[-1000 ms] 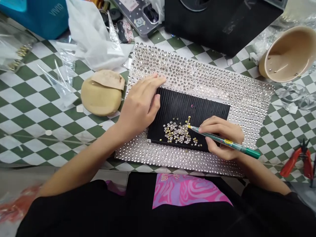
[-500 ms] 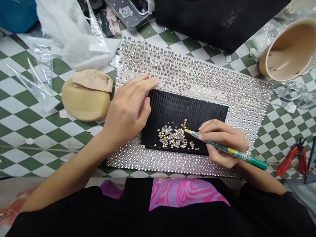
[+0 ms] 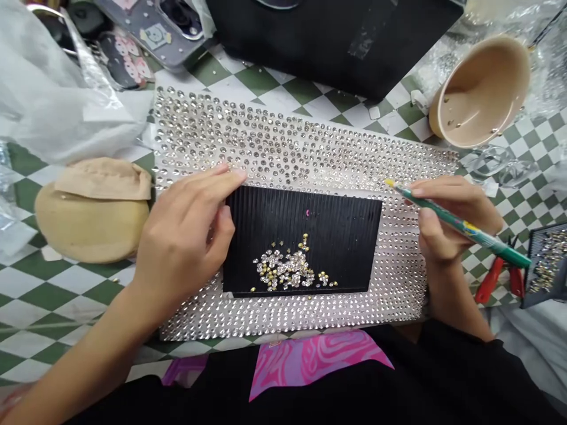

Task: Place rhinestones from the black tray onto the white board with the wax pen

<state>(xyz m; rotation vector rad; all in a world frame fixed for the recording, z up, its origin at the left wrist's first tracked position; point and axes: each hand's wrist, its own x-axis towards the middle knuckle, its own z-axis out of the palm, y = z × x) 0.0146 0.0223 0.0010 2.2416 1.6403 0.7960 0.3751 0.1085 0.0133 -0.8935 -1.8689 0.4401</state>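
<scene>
My right hand (image 3: pixel 456 215) pinches a green pen-like stick (image 3: pixel 460 223) with a yellow tip. The tip is over the right part of a sheet covered with rows of clear rhinestones (image 3: pixel 283 139). Whether a stone sits on the tip is too small to tell. On the sheet lies a black ridged tray (image 3: pixel 341 236) with a heap of loose rhinestones (image 3: pixel 287 268), some showing gold backs. My left hand (image 3: pixel 188 221) rests at the tray's left edge, fingers stretched out across the sheet and the tray's upper corner, thumb beside the edge.
A yellowish round pad (image 3: pixel 93 227) with a beige band lies left of my left hand. At the back stand a black box (image 3: pixel 310 47) and a phone case (image 3: pixel 155 35). A beige cup (image 3: pixel 482 94), red-handled pliers (image 3: pixel 491 280) and a dark tray of stones (image 3: pixel 549 265) are on the right.
My right hand has lifted the pen away from the loose stones and moved it right and back, over the rhinestone sheet. My left hand stays at the tray; the camera view has shifted.
</scene>
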